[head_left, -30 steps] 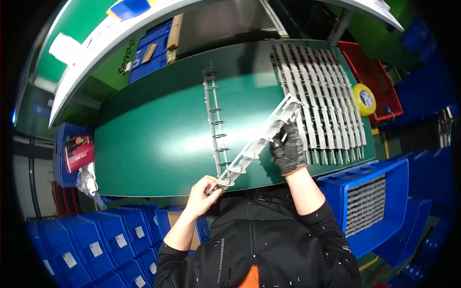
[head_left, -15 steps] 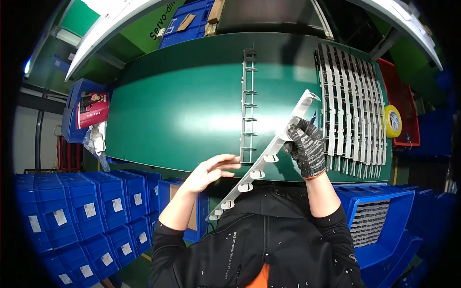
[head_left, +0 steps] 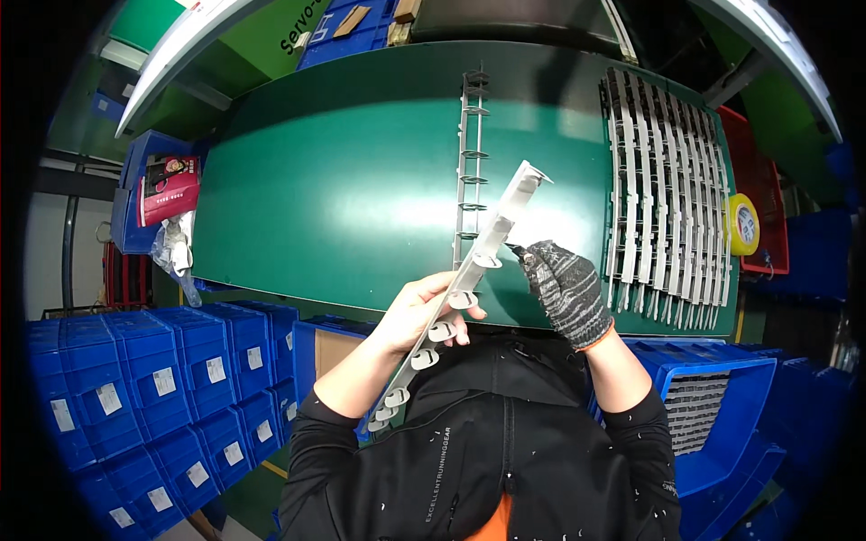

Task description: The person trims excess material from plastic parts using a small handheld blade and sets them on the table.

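Observation:
A long light-grey strip (head_left: 505,216) with several rounded tabs along one edge runs slantwise in front of me, its far end raised over the table. My bare left hand (head_left: 408,316) is closed around its middle part, the fingers partly hidden behind it. My right hand (head_left: 568,293), in a dark grey knitted glove, is closed on a small dark pointed tool (head_left: 515,249), whose tip is close to the strip's right edge. Whether the tip touches the strip I cannot tell. Beyond the held strip, another tabbed strip (head_left: 462,153) lies lengthwise on the green table (head_left: 316,198).
At the table's right side lie several similar strips (head_left: 667,189) in rows. A yellow tape roll (head_left: 743,224) and a red bin (head_left: 767,180) are beyond them. Blue crates (head_left: 126,370) stand stacked at lower left; another blue crate (head_left: 749,406) at lower right holds grey parts.
My left hand has taken hold of the strip, which has shifted left and turned steeper. My right hand has let go of the strip and now holds the dark tool beside it.

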`<state>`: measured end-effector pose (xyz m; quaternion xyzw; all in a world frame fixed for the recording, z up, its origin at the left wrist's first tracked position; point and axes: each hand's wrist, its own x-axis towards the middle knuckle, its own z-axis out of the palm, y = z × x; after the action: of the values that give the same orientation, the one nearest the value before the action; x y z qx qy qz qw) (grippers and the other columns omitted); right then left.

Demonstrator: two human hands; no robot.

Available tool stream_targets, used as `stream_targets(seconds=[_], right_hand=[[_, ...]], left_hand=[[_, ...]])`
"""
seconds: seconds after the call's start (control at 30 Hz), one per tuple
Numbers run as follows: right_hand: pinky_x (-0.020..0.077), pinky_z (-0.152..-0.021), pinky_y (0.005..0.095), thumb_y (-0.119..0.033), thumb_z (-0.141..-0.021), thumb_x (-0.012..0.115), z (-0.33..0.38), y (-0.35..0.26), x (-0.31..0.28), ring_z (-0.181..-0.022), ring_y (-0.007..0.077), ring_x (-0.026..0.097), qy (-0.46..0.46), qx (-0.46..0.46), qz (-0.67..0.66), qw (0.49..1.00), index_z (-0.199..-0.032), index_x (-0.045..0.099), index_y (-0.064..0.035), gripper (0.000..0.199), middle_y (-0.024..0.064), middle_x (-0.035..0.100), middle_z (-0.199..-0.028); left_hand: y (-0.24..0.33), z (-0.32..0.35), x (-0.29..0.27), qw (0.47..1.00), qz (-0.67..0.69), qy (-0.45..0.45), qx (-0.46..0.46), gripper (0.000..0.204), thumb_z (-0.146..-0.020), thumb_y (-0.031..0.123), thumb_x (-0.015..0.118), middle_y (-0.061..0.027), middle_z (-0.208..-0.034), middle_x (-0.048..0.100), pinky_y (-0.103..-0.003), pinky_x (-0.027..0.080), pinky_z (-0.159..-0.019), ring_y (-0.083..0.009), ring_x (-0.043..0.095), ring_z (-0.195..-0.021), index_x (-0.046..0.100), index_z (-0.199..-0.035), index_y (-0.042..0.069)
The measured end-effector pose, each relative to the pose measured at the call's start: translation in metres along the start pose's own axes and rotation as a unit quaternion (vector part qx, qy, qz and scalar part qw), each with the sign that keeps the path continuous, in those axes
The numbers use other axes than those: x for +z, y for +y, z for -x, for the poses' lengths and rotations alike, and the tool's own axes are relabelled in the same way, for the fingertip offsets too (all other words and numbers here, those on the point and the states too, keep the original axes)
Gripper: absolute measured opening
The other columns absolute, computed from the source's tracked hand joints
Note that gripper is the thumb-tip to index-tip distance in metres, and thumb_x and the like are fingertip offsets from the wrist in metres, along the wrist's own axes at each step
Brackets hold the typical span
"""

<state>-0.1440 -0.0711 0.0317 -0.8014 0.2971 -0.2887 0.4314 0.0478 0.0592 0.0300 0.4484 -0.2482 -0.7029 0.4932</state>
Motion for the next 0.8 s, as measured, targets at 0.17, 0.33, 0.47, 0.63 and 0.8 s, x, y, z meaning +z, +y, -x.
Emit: stream_targets(seconds=[0.17,0.33,0.47,0.63,0.8], right_hand=[[0.0411,-0.052,0.0351,-0.013,-0.086,0.048,-0.001,0.0,-0.001,-0.053,0.0243,0.053,0.015,-0.043,0.082,0.996,-0.087,0.059,-0.0008,0.017,0.0118,0.053,-0.065],[0.0429,-0.054,0.0349,-0.012,-0.084,0.05,0.002,-0.001,-0.002,-0.059,0.0255,0.055,-0.033,-0.053,0.083,0.995,-0.087,0.06,-0.0009,0.015,0.0129,0.055,-0.067],[0.045,-0.059,0.0363,-0.01,-0.083,0.051,0.007,-0.017,-0.009,-0.068,0.028,0.057,0.01,0.115,-0.088,0.989,-0.085,0.061,0.0,0.014,0.015,0.059,-0.074],[0.0443,-0.06,0.0368,-0.012,-0.081,0.054,0.023,-0.013,-0.002,-0.067,0.0288,0.056,0.031,0.077,-0.057,0.995,-0.081,0.062,-0.0022,0.012,0.0131,0.059,-0.073],[0.0447,-0.058,0.0374,-0.017,-0.074,0.062,0.018,-0.02,0.004,-0.065,0.0288,0.056,0.028,-0.007,0.095,0.995,-0.078,0.063,-0.0049,0.012,0.0119,0.058,-0.072]], left_hand=[[0.002,0.001,0.004,1.0,0.005,0.001,-0.018,0.043,-0.087,0.029,0.054,-0.0122,-0.087,0.062,-0.024,0.048,-0.048,-0.017,0.062,-0.059,0.046,-0.118,0.001],[0.001,-0.001,0.005,1.0,0.008,-0.005,-0.024,0.041,-0.087,0.028,0.054,-0.0125,-0.087,0.062,-0.023,0.048,-0.047,-0.0169,0.062,-0.059,0.046,-0.118,0.001],[-0.003,-0.002,0.001,0.999,0.03,-0.021,-0.014,0.041,-0.088,0.026,0.053,-0.0152,-0.092,0.062,-0.024,0.051,-0.049,-0.0186,0.064,-0.062,0.046,-0.117,-0.002],[-0.003,-0.004,0.004,0.999,0.047,-0.014,-0.007,0.04,-0.088,0.025,0.053,-0.0175,-0.098,0.061,-0.026,0.053,-0.053,-0.0209,0.065,-0.068,0.047,-0.116,-0.003],[-0.002,-0.008,0.008,0.998,0.058,0.004,-0.016,0.037,-0.089,0.023,0.051,-0.018,-0.099,0.06,-0.026,0.054,-0.055,-0.0216,0.065,-0.071,0.048,-0.115,-0.004]])
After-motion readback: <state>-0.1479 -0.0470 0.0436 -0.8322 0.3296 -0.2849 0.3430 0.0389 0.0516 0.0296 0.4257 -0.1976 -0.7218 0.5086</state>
